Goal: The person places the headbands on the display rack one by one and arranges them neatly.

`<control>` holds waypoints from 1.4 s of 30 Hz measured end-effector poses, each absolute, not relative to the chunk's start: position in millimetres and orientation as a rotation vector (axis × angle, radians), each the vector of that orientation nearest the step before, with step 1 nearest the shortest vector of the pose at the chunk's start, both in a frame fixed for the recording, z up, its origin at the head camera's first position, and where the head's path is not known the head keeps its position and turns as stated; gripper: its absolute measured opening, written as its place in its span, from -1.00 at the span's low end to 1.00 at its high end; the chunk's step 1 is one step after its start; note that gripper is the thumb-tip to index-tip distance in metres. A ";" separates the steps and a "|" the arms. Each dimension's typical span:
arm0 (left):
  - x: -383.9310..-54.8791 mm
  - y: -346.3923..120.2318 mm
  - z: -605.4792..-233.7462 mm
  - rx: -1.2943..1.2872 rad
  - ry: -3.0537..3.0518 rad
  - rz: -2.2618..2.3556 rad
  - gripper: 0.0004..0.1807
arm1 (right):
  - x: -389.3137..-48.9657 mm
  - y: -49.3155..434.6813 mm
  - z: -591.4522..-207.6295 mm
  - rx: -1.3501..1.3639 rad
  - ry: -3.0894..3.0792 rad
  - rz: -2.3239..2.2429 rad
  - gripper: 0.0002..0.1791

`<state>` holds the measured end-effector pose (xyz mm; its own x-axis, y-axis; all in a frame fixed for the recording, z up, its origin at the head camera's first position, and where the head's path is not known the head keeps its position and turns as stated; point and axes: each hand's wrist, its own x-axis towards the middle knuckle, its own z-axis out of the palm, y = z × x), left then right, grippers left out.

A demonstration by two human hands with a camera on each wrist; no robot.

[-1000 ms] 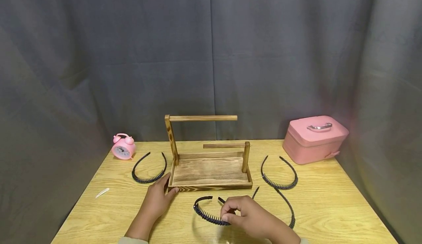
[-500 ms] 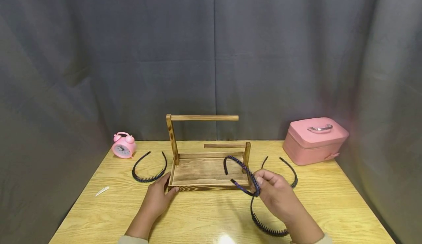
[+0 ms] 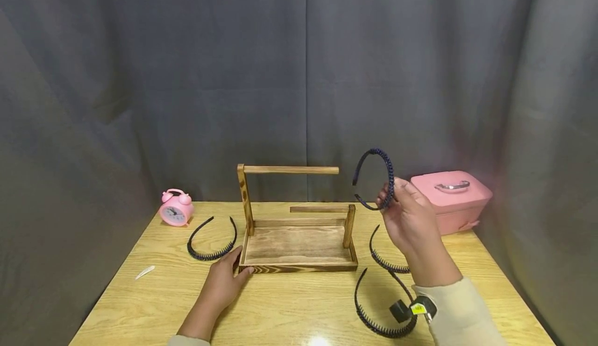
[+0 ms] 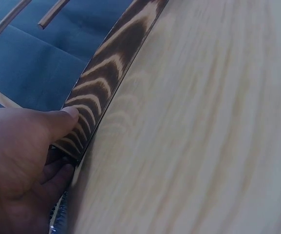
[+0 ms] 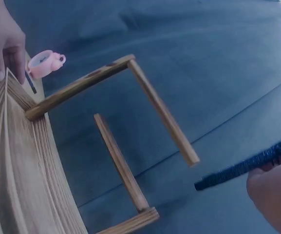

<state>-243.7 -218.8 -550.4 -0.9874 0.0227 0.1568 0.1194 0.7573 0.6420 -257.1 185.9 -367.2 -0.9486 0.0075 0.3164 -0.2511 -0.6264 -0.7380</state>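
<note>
My right hand (image 3: 411,216) pinches a dark blue toothed headband (image 3: 389,165) and holds it up in the air, right of the wooden stand's upper bar. In the right wrist view the headband (image 5: 257,160) points toward the free end of that bar. The wooden stand (image 3: 299,268) is a shallow tray with two posts, each bearing a horizontal bar with one free end: a tall one at left, a low one at right. At the tray's front left corner my left hand (image 3: 224,281) grips, thumb on the patterned front wall (image 4: 99,80) and fingers round the side.
One headband (image 3: 210,255) lies left of the stand. Two more, a nearer headband (image 3: 374,328) and a farther headband (image 3: 380,260), lie at right under my forearm. A pink alarm clock (image 3: 176,208), white hair clip (image 3: 145,272) and pink case (image 3: 460,200) stand or lie around.
My right hand has picked the headband up from the front of the table and lifted it up and to the right, turning it upright. My left hand stays at the tray corner.
</note>
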 end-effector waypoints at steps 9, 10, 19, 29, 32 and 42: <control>-243.6 -219.9 -553.8 -0.127 -2.781 -1.065 -0.18 | -309.3 146.0 -365.9 0.026 -1.380 2.600 -0.68; -244.0 -220.0 -553.8 -0.127 -2.781 -1.066 -0.18 | -313.2 141.7 -366.5 0.014 -1.403 2.586 -0.70; -244.3 -220.8 -555.5 -0.128 -2.800 -1.072 -0.17 | -322.0 99.6 -373.6 -0.051 -1.530 2.580 -0.77; -245.3 -221.0 -553.1 -0.136 -2.797 -1.060 -0.19 | -323.0 44.3 -382.1 -0.031 -1.551 2.598 -0.68; -245.9 -220.5 -552.5 -0.145 -2.792 -1.048 -0.20 | -324.0 31.4 -383.9 -0.031 -1.551 2.613 -0.69; -243.6 -219.5 -551.9 -0.107 -2.824 -1.084 -0.16 | -324.9 -10.7 -384.8 -0.003 -1.670 2.577 -0.74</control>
